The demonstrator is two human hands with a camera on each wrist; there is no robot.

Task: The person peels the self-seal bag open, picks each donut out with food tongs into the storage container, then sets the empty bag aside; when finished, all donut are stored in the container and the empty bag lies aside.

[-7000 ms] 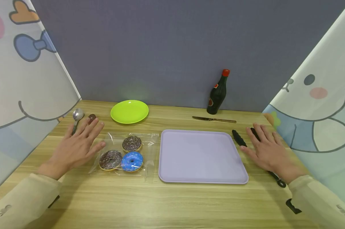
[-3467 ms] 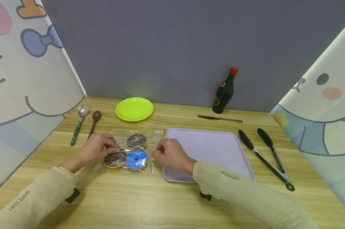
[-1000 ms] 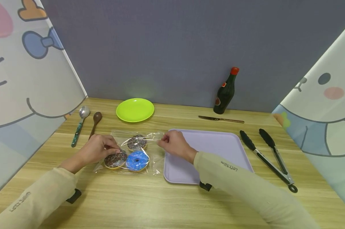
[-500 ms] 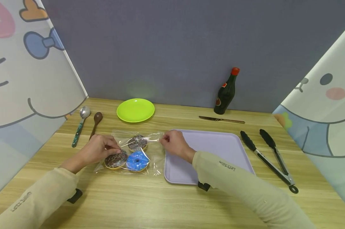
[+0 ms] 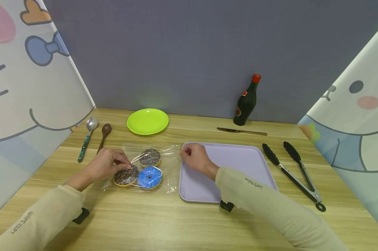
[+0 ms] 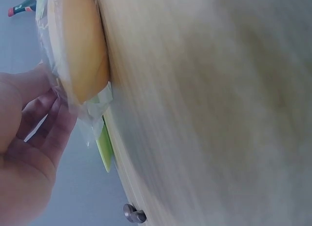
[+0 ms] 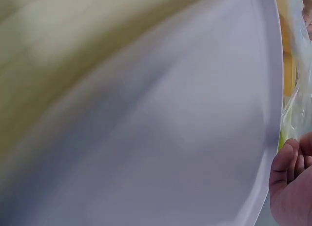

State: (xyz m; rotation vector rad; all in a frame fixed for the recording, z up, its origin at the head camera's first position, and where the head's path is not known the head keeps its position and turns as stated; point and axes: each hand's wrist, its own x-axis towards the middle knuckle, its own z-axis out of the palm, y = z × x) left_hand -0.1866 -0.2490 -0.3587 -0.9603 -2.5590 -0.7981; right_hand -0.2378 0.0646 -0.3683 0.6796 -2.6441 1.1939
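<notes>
Right hand (image 5: pixel 196 157) now sits a touch further right than half a second ago, over the tray's far left corner, fingertips at the right edge of the bag (image 5: pixel 170 176); left hand (image 5: pixel 108 164) has hardly moved; I read this as one end anchored while the other is drawn outward, so the work seems to be at the bag's edge, the contents not yet out; bag lies on the tabletop (image 5: pixel 160 223), just left of the tray (image 5: pixel 239 170), three donuts under its film.

Left grip: thumb and fingertips together on a fold of film over the near dark donut (image 5: pixel 126 176); right grip: fingers curled in, seemingly pinching the film's edge, though clear plastic makes the exact hold hard to see.

Materials: bag thin, glossy, crinkled, bright creases running towards the right hand; near dark donut and far dark donut (image 5: pixel 149 157) round, flecked on top, with golden sides; blue donut (image 5: pixel 149 177) pale-speckled with a small centre hole; tray lilac, flat, round-cornered, low-rimmed; tabletop pale, streaked with wood grain; plate (image 5: pixel 148 122) smooth, lime green; tongs (image 5: pixel 298 183) spread, metal arms, black tips; bottle (image 5: pixel 246 101) dark, tapering to a red cap.
</notes>
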